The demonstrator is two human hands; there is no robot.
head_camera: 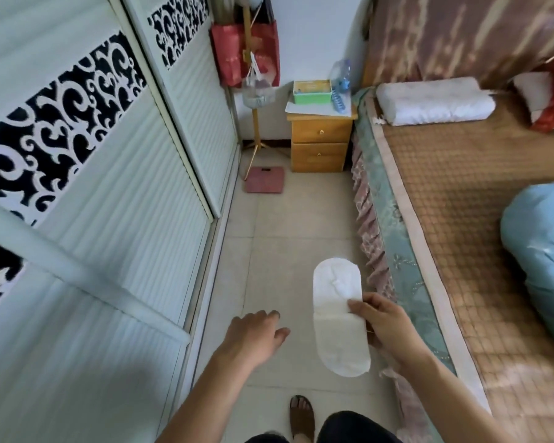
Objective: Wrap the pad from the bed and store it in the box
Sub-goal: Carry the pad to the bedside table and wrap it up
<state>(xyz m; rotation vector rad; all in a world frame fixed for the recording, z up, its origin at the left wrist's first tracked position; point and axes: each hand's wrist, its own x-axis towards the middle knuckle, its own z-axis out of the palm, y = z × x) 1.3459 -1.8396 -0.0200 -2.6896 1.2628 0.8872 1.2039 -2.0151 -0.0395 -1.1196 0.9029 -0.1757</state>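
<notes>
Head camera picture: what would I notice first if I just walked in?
First, the white pad, held up over the floor in the middle by the right hand, with the left hand open and empty beside it. Next, the bold black-and-white swirls on the wardrobe doors to the left. The bed runs along the right, with a white pillow on it.

Soft, even daylight fills the room, with no hard shadows. The white wall (304, 36) at the far end looks slightly washed out. The wide lens bends the wardrobe doors (87, 174) on the left, and the whole picture is slightly soft, blurrier towards the edges.
</notes>
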